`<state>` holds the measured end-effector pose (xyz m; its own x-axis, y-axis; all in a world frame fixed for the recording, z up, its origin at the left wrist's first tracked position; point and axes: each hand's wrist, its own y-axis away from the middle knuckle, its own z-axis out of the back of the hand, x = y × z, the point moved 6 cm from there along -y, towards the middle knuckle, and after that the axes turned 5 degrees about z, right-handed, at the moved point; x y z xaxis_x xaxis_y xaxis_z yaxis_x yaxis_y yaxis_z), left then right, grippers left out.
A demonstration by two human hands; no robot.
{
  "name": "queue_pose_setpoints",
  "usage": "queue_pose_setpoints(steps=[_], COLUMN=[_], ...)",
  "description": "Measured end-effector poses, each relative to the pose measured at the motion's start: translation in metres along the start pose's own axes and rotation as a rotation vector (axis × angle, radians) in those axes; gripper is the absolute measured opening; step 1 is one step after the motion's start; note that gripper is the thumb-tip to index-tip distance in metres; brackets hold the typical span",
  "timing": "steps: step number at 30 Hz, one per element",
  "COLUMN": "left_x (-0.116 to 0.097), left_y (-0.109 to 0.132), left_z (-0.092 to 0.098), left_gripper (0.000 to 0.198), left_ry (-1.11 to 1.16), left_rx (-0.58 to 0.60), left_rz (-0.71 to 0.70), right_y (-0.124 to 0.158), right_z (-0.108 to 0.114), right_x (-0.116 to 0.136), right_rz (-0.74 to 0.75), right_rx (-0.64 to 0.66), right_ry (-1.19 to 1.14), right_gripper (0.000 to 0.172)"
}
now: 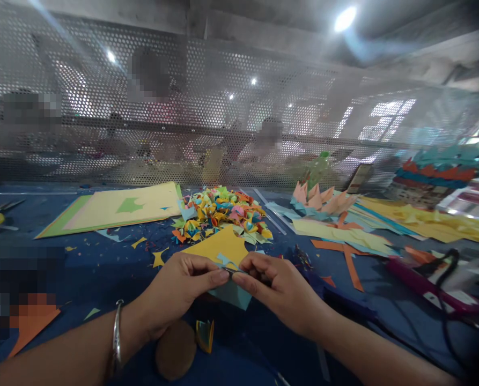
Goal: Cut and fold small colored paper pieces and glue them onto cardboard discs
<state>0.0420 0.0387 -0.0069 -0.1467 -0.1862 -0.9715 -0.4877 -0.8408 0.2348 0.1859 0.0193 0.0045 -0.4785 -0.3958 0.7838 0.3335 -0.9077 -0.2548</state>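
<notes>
So the bit that matters is the light blue paper, sitting right at the meeting point of both hands. The left hand has it from 9 o'clock, the right hand from 3, so neither is nearer. Both sets of fingers look closed down in a pinch, thumbs on the near side, tips almost meeting. There's a thin greyish edge between the tips running roughly 9 to 3; can't tell if that's a fold or a slim tool. The broad part of the paper hangs toward 6, with a small bit poking out toward 11.

Pose-wise, forearms come in from about 8 and 4, and the other fingers curl in behind the thumbs. Just past the hands at 12 there's yellow paper on the surface, then the colorful folded pile. Brown disc is at 7.
</notes>
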Motion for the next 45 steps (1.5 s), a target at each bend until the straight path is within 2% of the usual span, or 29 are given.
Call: queue_pose_setpoints(steps=[12, 22, 29, 33, 39, 45], left_x=[0.000, 0.003, -0.005, -0.006, -0.010, -0.009], left_y=[-0.001, -0.001, -0.004, -0.003, 0.000, -0.001], left_z=[0.001, -0.001, 0.003, 0.000, 0.000, -0.001], left_gripper=[0.030, 0.025, 0.019, 0.021, 0.024, 0.027], left_ry=[-0.047, 0.002, -0.100, -0.104, -0.117, 0.040], left_rx=[-0.005, 0.029, -0.011, 0.047, 0.033, 0.033], left_rz=[-0.014, 0.009, -0.166, -0.132, -0.127, -0.097], right_y=[0.000, 0.000, 0.001, 0.000, 0.001, 0.001], right_z=[-0.004, -0.003, -0.003, -0.003, -0.004, -0.004], right_x=[-0.003, 0.001, 0.001, 0.001, 0.000, 0.000], right_rz=[-0.013, 0.008, 0.012, 0.006, 0.004, 0.007], right_rx=[0.019, 0.008, 0.012, 0.015, 0.021, 0.023], right_ry=[-0.009, 0.011, -0.016, 0.000, -0.005, -0.027], right_gripper=[0.030, 0.029, 0.029, 0.032, 0.031, 0.027])
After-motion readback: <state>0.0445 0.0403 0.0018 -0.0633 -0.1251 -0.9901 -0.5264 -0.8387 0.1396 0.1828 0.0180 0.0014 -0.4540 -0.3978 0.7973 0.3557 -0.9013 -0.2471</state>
